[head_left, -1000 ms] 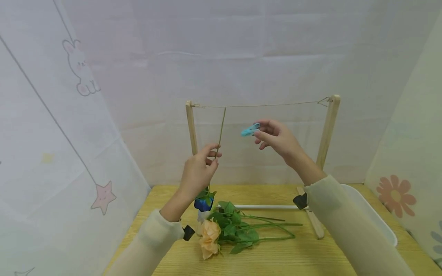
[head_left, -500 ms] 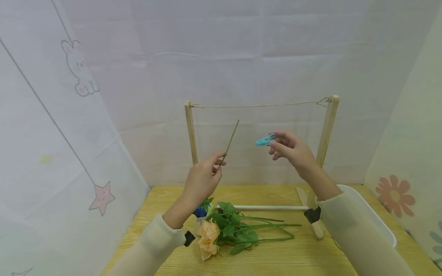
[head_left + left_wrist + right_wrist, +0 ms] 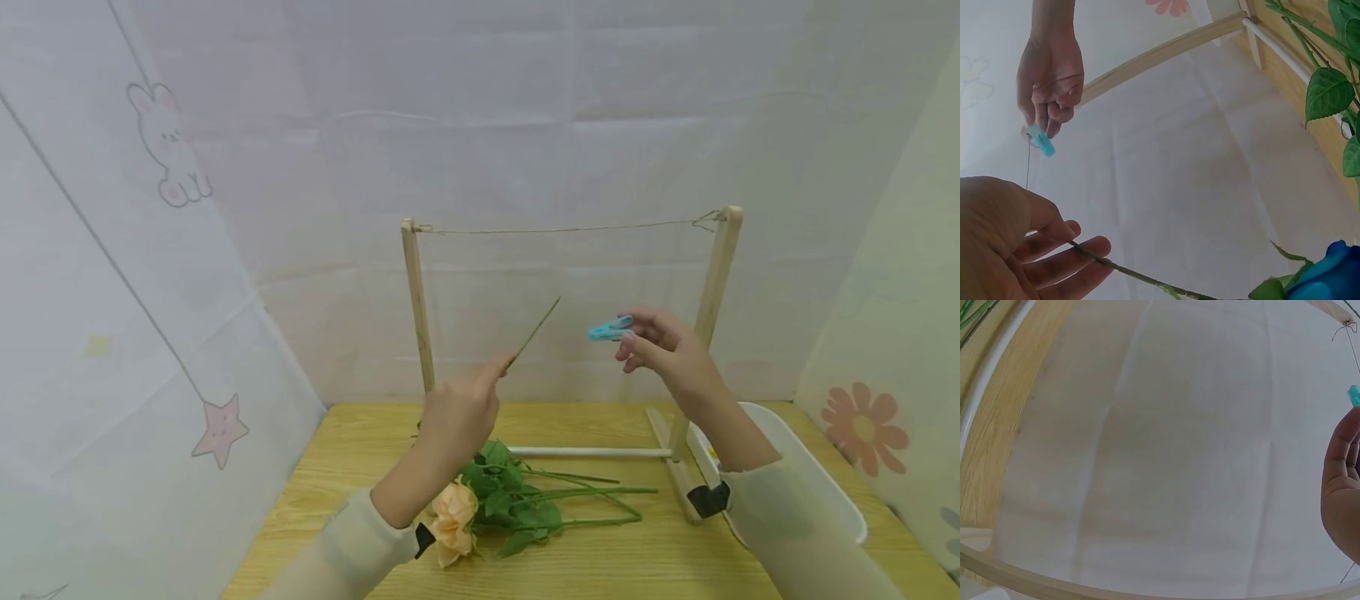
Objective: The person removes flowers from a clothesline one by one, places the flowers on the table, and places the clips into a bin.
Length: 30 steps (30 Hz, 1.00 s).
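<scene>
My left hand (image 3: 459, 414) pinches the thin green stem of a blue rose (image 3: 1332, 275) between thumb and fingers. In the head view the stem slants up to the right, and the bloom is hidden behind the hand and forearm. Thumb and fingertips of my right hand (image 3: 671, 358) pinch a light blue clothespin (image 3: 609, 328), its nose facing left toward the stem tip. Both hands are in front of a twine line (image 3: 558, 230) and below its height in the head view. The line runs between two wooden posts, with nothing hanging from it.
A peach rose (image 3: 453, 521) lies on the wooden table (image 3: 600, 567) among green leaves (image 3: 501, 492) and several stems pointing right. A white rod (image 3: 592, 452) joins the stand's base. Beside the right post (image 3: 717, 271) sits a white tray (image 3: 813, 483), partly behind my right forearm.
Both hands have moved down and to the right, away from the twine. The rose stem has tipped from nearly upright to a rightward slant, and its top has left the line.
</scene>
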### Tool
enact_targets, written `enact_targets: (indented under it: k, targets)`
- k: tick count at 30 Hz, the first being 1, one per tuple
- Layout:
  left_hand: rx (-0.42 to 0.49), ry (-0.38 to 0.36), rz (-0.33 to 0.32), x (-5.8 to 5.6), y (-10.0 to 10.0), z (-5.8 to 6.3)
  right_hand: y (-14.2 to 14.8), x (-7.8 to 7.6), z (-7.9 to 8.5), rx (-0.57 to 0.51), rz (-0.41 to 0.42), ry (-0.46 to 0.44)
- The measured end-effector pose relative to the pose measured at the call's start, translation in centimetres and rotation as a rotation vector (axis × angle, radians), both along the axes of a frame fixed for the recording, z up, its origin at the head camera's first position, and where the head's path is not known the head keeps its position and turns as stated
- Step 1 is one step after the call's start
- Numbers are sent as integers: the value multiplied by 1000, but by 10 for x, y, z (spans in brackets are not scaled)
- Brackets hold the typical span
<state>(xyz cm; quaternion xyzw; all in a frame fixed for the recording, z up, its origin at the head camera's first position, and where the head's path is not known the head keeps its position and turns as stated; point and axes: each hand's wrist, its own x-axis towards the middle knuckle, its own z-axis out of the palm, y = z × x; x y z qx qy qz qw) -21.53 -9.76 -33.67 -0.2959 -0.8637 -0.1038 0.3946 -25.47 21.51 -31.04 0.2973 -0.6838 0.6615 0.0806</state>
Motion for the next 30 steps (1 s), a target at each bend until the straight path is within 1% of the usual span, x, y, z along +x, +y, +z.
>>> enact_targets:
  k: [3, 6, 11, 14, 16, 20, 25, 28, 30]
  targets:
    - [-52, 70, 30, 5, 5, -5, 5, 3, -6, 0, 5, 7]
    - [-90, 107, 48, 10, 10, -11, 10, 7, -14, -11, 7, 9]
    - [-118, 137, 52, 16, 17, -20, 20, 15, -28, -36, 0, -10]
    - [-136, 137, 59, 20, 20, -24, 26, 18, -35, -48, 6, -13]
    - [-152, 135, 62, 21, 22, -28, 30, 21, -39, -47, 0, -20]
    - [-168, 131, 52, 21, 25, -36, 37, 28, -47, -34, -42, -57]
    - [-196, 176, 57, 21, 30, -46, 46, 34, -56, -79, -51, -102]
    - [-210, 212, 72, 20, 35, -52, 52, 37, -61, -110, -40, -105]
    - [-221, 216, 85, 20, 38, -56, 54, 38, -64, -124, -35, -104]
